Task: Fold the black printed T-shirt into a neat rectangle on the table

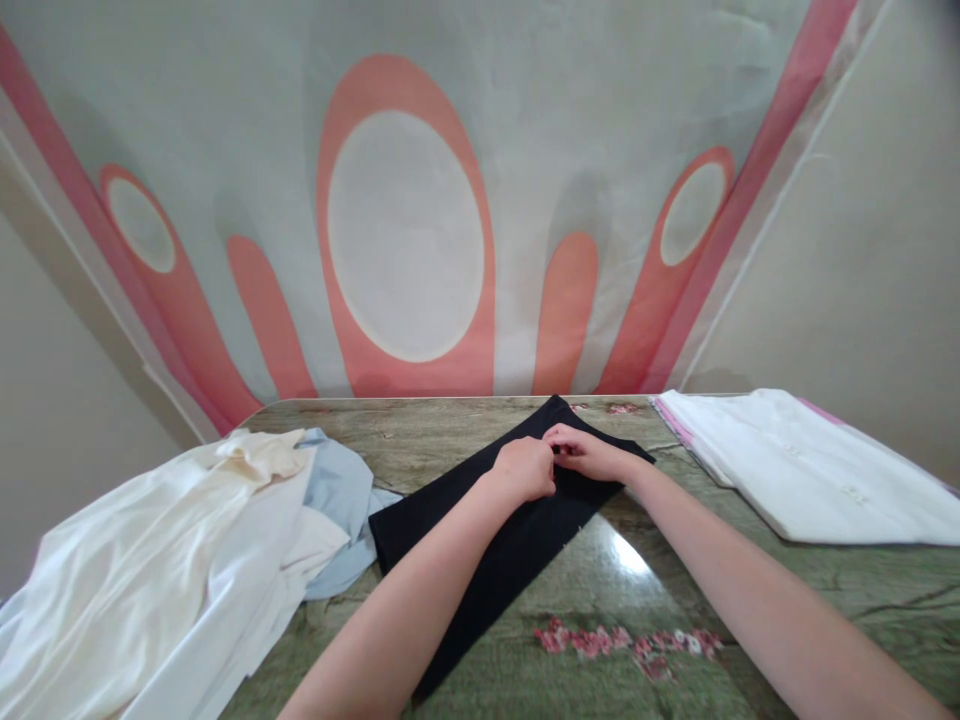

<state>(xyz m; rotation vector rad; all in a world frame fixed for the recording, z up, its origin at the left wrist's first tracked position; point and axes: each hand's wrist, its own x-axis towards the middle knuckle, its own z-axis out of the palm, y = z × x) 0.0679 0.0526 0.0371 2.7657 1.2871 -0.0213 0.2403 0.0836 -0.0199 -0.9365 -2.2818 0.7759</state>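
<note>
A black garment (480,545) lies slantwise across the middle of the table, laid flat with straight edges; its kind does not show clearly. Over its upper part my left hand (528,468) is closed, fingers curled down on the black cloth. Close beside it, my right hand (583,452) pinches the same cloth, thumb and fingers together. Between the two hands the fabric is slightly gathered. My fingertips are partly hidden by the backs of the hands.
Cream and white clothes (172,560) lie in a loose heap at the left, with a light blue garment (341,500) under them. A stack of folded white clothes (817,470) sits at the right. The wood-patterned table (645,610) ends at a patterned wall covering (525,120).
</note>
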